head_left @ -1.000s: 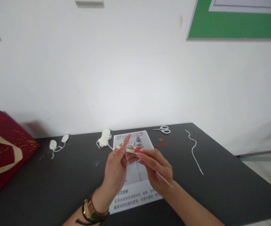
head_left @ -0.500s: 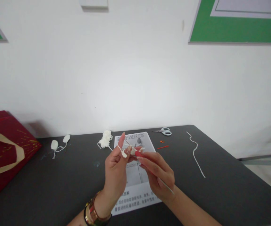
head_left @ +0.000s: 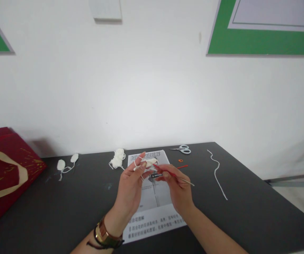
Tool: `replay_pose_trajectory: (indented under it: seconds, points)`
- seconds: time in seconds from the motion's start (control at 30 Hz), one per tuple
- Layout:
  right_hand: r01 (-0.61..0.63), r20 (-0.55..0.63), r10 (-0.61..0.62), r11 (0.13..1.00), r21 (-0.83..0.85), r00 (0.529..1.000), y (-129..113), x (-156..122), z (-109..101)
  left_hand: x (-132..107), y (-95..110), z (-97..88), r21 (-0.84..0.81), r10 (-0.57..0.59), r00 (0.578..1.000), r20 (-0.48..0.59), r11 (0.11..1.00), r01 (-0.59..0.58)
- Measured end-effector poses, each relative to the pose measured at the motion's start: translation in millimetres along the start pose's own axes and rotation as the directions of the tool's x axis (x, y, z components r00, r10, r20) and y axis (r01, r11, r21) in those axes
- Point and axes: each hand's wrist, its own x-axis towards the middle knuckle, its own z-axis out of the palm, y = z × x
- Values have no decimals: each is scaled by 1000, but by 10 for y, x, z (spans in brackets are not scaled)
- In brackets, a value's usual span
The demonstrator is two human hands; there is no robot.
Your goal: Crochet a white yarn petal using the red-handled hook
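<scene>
My left hand pinches a small white crochet piece over the printed sheet, with white yarn looped around the raised index finger. In my right hand is a crochet hook with a red grip and a metal shaft whose rear end points right. The hook's front end meets the white piece; which stitch it sits in is too small to make out. Behind my left hand lies the white yarn skein, a strand running from it toward that hand.
Under my hands is a printed paper sheet on the black table. Scissors, an orange stitch marker and a red needle lie behind right. A loose yarn strand is farther right; two white crocheted pieces and a red bag lie left.
My right hand has turned, so the hook now lies flatter and more of its red grip shows. The crochet piece has come more into sight. The view has tilted slightly upward.
</scene>
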Motion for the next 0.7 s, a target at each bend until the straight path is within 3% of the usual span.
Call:
replay_pose_trajectory:
  seconds: [0.1, 0.27, 0.5, 0.7]
  points:
    - [-204, -35, 216, 956, 211, 976, 23, 44, 9, 57, -35, -50, 64, 65, 997, -48, 996, -62]
    - [-344, -13, 373, 868, 358, 928, 8, 92, 6, 82, -45, -122, 143, 109, 994, -28, 984, -104]
    - [-394, -5, 437, 815, 425, 900, -40, 136, -41, 117, 111, -190, 277, -91, 990, 108, 959, 58]
    - [-402, 18, 440, 803, 440, 898, -42, 150, -56, 84, 207, -187, 371, -143, 979, 146, 925, 80]
